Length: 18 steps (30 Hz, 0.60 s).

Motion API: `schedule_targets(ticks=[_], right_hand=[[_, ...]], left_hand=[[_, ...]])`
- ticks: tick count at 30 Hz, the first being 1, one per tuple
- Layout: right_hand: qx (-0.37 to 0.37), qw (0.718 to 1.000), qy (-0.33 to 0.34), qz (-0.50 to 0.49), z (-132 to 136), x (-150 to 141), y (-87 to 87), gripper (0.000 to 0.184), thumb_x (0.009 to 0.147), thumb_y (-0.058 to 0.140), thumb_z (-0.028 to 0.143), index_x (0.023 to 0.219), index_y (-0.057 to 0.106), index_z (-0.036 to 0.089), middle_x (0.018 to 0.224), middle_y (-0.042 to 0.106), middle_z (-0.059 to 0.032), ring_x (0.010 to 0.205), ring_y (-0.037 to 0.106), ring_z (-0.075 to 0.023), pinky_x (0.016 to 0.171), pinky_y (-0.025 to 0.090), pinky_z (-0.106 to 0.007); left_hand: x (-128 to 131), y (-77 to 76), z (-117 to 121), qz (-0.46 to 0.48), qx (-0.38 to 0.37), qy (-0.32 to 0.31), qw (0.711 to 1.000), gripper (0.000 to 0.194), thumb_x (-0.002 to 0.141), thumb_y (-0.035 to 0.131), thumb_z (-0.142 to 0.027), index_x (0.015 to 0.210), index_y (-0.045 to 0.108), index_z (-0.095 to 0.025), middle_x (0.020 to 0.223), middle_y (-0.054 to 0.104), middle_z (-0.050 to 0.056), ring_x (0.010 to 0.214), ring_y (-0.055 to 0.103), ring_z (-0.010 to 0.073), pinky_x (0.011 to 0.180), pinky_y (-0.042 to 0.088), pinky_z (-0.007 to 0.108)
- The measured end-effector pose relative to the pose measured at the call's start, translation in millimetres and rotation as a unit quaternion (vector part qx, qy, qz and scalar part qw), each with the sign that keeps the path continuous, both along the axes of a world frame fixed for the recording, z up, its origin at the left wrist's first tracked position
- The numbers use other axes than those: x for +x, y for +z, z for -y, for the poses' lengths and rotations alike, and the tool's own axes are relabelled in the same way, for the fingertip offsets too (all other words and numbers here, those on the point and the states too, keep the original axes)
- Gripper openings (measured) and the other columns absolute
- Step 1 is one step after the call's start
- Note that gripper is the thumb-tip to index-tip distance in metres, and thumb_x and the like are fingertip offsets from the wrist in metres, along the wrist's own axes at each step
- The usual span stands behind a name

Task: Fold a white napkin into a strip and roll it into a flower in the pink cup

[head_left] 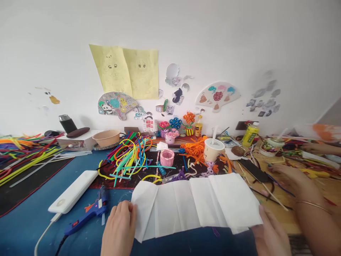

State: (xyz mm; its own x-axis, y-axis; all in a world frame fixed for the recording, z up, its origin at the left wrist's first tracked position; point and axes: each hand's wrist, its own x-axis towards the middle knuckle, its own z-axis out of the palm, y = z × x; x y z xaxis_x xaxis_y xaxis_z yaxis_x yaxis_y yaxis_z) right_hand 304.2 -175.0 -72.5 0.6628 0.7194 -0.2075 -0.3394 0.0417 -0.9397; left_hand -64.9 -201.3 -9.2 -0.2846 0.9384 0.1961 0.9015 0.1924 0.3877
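Note:
A white tissue sheet (197, 204), creased into several vertical pleats, is stretched out low over the blue table mat. My left hand (119, 227) pinches its left edge with closed fingers. My right hand (269, 233) grips its right edge at the bottom right. The tissue hides the table under it.
A blue glue gun (89, 212) and a white power bank (73, 192) lie to the left. Behind the tissue are coloured pipe cleaners (130, 156), a pink cup (167, 157) and a paper cup (213, 149). Another person's hand (289, 177) with a bracelet rests at right.

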Motion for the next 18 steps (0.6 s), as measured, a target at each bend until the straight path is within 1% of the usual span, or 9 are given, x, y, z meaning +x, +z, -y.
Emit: schedule_targets(ticks=[4,6,7,8,10,13,14,16,18], right_hand=[[0.023,0.998,-0.026,0.043,-4,6,-2.5,0.051,0.07,0.073,0.057,0.104,0.061,0.021,0.106,0.066,-0.0051,0.089,0.064,-0.0216,0.072,0.054,-0.033],[-0.001,0.98,-0.071,0.184,-4,4,1.5,0.047,0.076,0.066,0.058,0.103,0.06,0.02,0.1,0.066,-0.0071,0.088,0.063,-0.0248,0.076,0.052,-0.039],[-0.012,0.953,-0.102,0.285,-3,1,5.0,0.044,0.08,0.063,0.056,0.103,0.06,0.019,0.099,0.066,-0.0093,0.091,0.063,-0.0274,0.08,0.051,-0.043],[-0.013,0.909,-0.127,0.397,-1,-5,9.0,0.039,0.083,0.06,0.052,0.103,0.061,0.018,0.099,0.066,-0.0114,0.094,0.063,-0.0298,0.084,0.049,-0.047],[0.043,0.787,-0.165,0.592,5,-23,16.2,0.029,0.087,0.06,0.04,0.105,0.062,0.017,0.108,0.066,-0.015,0.103,0.061,-0.0324,0.092,0.045,-0.05],[0.183,0.604,-0.035,0.775,12,-53,16.5,0.027,0.088,0.062,0.029,0.114,0.061,0.02,0.116,0.066,-0.0118,0.106,0.061,-0.029,0.097,0.042,-0.045],[0.199,0.562,0.01,0.803,13,-60,13.0,0.033,0.089,0.061,0.033,0.119,0.06,0.019,0.12,0.066,-0.0119,0.109,0.061,-0.0292,0.098,0.042,-0.045],[0.195,0.53,0.061,0.823,12,-67,2.4,0.048,0.091,0.057,0.045,0.128,0.056,0.015,0.125,0.063,-0.0136,0.112,0.059,-0.0302,0.099,0.041,-0.045],[0.171,0.545,0.079,0.817,10,-65,-9.6,0.057,0.092,0.053,0.054,0.132,0.053,0.014,0.129,0.061,-0.0135,0.115,0.057,-0.0301,0.098,0.042,-0.044]], left_hand=[[-5,31.9,-5,0.1,0.017,0.093,0.991,0.026,0.08,0.033,-0.049,0.074,0.043,-0.026,0.069,0.061,0.002,0.06,0.057,0.0208,0.06,0.039,0.032],[-10,48.1,-8,0.121,0.061,0.146,0.98,0.026,0.075,0.037,-0.051,0.075,0.045,-0.026,0.068,0.061,0.001,0.06,0.057,0.0199,0.06,0.038,0.031],[-12,54.4,-10,0.129,0.086,0.169,0.973,0.027,0.073,0.04,-0.052,0.075,0.046,-0.026,0.068,0.061,0.0,0.062,0.058,0.02,0.061,0.038,0.031],[-14,59.3,-11,0.136,0.107,0.187,0.967,0.028,0.071,0.042,-0.053,0.075,0.047,-0.026,0.067,0.061,0.0,0.064,0.058,0.0201,0.062,0.038,0.03],[-17,64.8,-14,0.157,0.138,0.205,0.956,0.03,0.068,0.046,-0.055,0.075,0.049,-0.026,0.068,0.061,-0.001,0.067,0.059,0.0201,0.064,0.039,0.03],[-17,66.0,-15,0.194,0.156,0.207,0.946,0.035,0.062,0.053,-0.059,0.076,0.053,-0.026,0.069,0.061,-0.001,0.069,0.059,0.0205,0.066,0.04,0.031],[-17,65.8,-15,0.204,0.159,0.212,0.943,0.037,0.06,0.055,-0.059,0.078,0.054,-0.026,0.07,0.062,-0.001,0.071,0.059,0.0209,0.067,0.041,0.031],[-16,65.0,-15,0.215,0.164,0.226,0.936,0.041,0.058,0.056,-0.059,0.082,0.057,-0.026,0.074,0.063,0.0,0.074,0.06,0.0221,0.07,0.043,0.033],[-18,63.2,-14,0.228,0.163,0.236,0.931,0.044,0.056,0.056,-0.058,0.086,0.058,-0.025,0.08,0.065,0.002,0.08,0.062,0.0237,0.076,0.045,0.035]])
